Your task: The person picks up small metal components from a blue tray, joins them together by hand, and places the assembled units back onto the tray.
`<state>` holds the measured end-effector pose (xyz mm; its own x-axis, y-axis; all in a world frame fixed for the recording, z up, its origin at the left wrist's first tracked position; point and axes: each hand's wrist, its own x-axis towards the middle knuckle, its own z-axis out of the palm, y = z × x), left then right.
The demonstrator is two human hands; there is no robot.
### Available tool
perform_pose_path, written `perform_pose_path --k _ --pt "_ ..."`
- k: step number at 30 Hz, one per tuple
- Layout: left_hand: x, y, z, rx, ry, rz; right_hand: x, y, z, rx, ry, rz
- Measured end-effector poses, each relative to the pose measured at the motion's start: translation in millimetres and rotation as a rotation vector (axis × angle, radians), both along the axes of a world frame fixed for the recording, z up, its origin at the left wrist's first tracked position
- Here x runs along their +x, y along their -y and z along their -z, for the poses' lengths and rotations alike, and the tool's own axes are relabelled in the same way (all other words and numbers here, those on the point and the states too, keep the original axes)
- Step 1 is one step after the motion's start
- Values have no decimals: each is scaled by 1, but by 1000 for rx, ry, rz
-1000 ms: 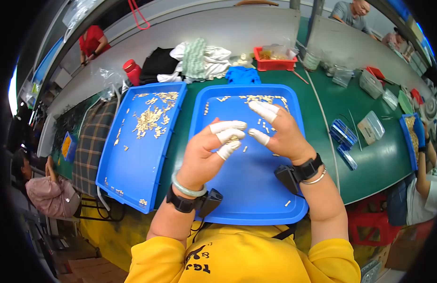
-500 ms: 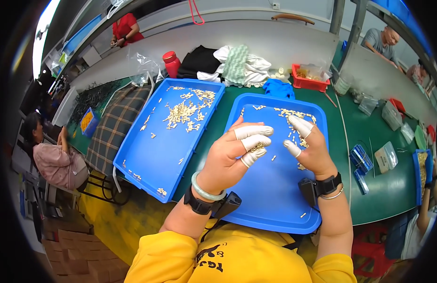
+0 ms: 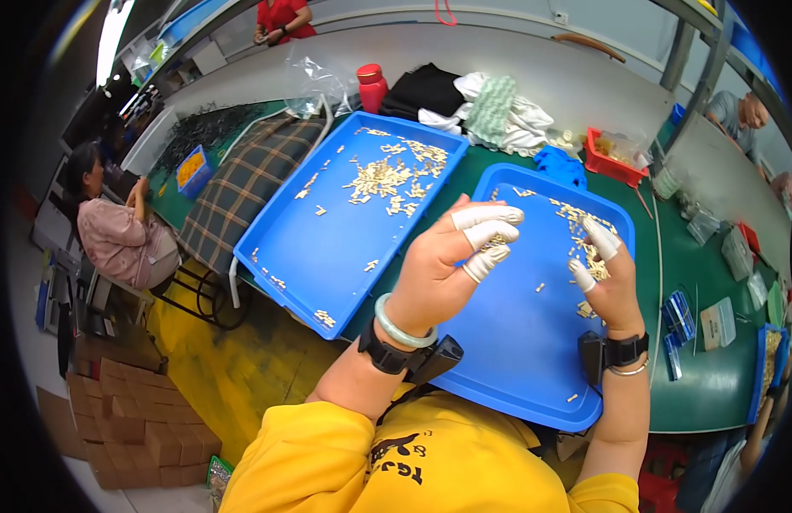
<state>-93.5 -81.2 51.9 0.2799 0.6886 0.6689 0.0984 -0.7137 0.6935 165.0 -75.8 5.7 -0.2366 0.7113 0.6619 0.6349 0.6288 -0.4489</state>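
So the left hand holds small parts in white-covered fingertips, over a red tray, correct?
Not quite: the tray is blue, not red, as the head view shows. The left hand does hold small parts in white-covered fingertips over it.

Bright tube light, ten o'clock. Pale grey partition, one o'clock. Green worktop, four o'clock; red stool beneath. Yellow floor, dark-smudged, eight o'clock.

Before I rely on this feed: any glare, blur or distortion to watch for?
Head view: the grey partition bows along the fisheye curve; the lamp at upper left glares white; the left hand and right hand look fairly sharp, but the small pieces in the left one are hard to separate.
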Motion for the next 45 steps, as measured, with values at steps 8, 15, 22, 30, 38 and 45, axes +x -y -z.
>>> perform_pose_path --k 8,15,22,30,38,45 --pt "-6 -13 18 -623 935 801 -6 2 2 17 14 5" --pt "-11 -13 11 -590 1215 1021 -3 6 -5 -62 -28 40" --pt "-6 -9 6 -592 1305 1088 1 4 -3 -46 -20 -4" --pt "-15 -13 12 -565 1314 996 0 5 -2 8 34 9" --pt "-50 -56 7 -767 1758 513 9 2 1 39 52 52" --pt "38 -46 30 -1135 852 659 11 -11 8 -193 -638 9"
